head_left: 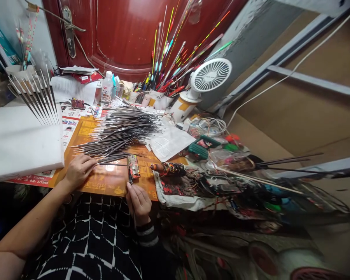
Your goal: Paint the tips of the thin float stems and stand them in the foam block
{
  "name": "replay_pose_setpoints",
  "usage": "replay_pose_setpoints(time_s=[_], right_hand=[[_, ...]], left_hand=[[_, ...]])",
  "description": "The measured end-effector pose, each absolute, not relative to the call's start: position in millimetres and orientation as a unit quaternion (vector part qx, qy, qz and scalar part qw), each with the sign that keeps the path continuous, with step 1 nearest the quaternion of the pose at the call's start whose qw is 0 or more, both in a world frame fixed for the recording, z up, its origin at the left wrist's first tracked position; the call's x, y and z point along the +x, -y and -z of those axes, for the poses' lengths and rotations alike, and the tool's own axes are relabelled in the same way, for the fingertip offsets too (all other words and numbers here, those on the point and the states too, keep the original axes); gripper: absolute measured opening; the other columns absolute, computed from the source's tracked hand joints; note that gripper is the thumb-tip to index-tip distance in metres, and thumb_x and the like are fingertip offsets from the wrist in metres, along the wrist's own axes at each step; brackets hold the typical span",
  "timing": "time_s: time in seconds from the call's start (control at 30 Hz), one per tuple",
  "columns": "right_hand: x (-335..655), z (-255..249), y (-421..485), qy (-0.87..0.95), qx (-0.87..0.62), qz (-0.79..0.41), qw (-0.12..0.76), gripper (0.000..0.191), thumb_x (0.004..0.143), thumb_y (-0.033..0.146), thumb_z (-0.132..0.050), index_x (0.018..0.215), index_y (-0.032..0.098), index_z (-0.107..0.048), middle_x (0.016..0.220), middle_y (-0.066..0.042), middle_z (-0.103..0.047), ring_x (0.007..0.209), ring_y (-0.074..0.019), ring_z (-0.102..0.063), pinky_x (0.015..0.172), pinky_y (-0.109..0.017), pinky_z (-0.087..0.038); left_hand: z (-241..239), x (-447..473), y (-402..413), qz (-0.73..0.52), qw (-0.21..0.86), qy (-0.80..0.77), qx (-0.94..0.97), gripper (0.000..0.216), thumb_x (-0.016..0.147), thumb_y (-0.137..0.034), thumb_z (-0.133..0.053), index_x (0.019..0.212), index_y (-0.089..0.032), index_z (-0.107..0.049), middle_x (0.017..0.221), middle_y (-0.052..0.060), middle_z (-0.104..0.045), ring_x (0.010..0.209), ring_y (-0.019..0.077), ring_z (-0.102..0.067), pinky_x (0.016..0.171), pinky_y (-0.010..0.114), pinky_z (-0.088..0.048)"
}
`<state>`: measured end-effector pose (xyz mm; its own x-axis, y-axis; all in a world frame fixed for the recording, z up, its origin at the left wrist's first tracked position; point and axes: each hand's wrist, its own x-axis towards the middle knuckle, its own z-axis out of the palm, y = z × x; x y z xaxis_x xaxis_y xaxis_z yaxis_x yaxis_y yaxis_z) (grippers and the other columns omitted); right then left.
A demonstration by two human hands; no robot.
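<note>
My left hand (81, 169) rests at the near edge of the pile, its fingertips pinched on the end of a slender dark fishing float (112, 164) that points right. A thin stem runs from it across a small paint-smeared block (133, 167) toward an orange-brown wooden handle (159, 167). My right hand (139, 200) is below the block, at the table's front edge. Its thumb and fingers are closed on a thin dark stick (130, 182), whose kind I cannot make out. Behind both hands lies a big heap of dark float bodies (125, 124) with pale tips.
A white foam block (23, 140) holds several upright floats (37, 97) at left. Behind the heap stand a water bottle (106, 89), cups of bright float tips and a white fan (211, 76). Cluttered tools and a stained cloth (181, 200) lie at right.
</note>
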<state>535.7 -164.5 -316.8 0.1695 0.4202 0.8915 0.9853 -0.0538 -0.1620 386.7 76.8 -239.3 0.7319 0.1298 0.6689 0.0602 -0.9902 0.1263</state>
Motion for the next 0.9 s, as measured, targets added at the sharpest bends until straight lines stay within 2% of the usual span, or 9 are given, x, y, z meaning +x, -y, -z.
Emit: replay_pose_setpoints(time_s=[0.73,0.9], right_hand=[[531.5,314.7,160.2,0.524,-0.669,0.334,0.407,0.064,0.094,0.005,-0.062,0.154,0.017,-0.043,0.11,-0.013,-0.075,0.1,-0.0218,-0.072,0.088,-0.035,-0.061],[532.8,314.7,160.5,0.522,-0.669,0.341,0.405,0.06,0.096,0.008,-0.059,0.153,0.016,-0.043,0.107,-0.012,-0.075,0.097,-0.0204,-0.072,0.087,-0.034,-0.061]], left_hand=[[237.4,385.7,-78.1,-0.352,0.04,-0.058,0.933,0.019,0.103,-0.026,-0.054,0.102,-0.021,-0.071,0.092,0.005,-0.071,0.084,0.0192,-0.059,0.077,0.032,-0.048],[238.8,385.9,-80.6,-0.358,0.043,-0.054,0.931,0.016,0.102,-0.025,-0.055,0.103,-0.02,-0.071,0.092,0.005,-0.07,0.084,0.0194,-0.058,0.076,0.032,-0.048]])
